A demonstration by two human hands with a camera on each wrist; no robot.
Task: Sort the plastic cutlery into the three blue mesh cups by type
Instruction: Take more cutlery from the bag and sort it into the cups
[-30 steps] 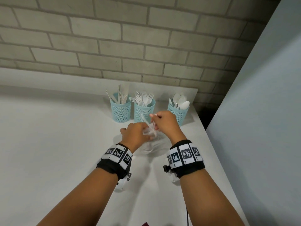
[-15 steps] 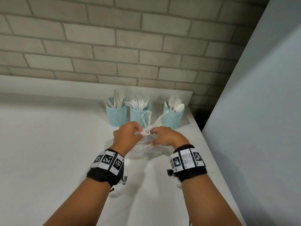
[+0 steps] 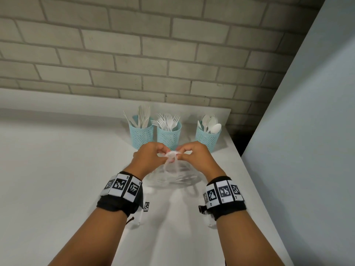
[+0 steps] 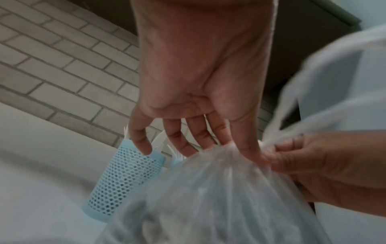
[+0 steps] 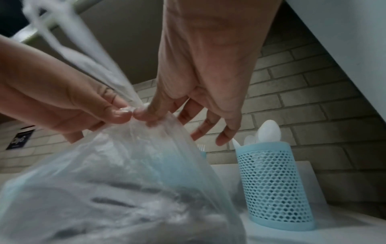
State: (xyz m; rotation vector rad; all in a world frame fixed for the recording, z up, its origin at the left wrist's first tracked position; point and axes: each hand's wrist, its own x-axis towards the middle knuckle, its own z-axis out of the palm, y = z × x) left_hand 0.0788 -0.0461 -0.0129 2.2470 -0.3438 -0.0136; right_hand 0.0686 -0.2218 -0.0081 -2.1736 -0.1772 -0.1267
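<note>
Head view: both hands — left hand (image 3: 148,158), right hand (image 3: 197,157) — pinch the plastic bag's (image 3: 172,176) gathered neck, apparently working its knot.

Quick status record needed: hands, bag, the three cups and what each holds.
left hand: pinches the bag's twisted neck
right hand: pinches the same neck
plastic bag: clear, resting on the white counter, contents unclear
left cup: knives
middle cup: forks
right cup: spoons
</note>
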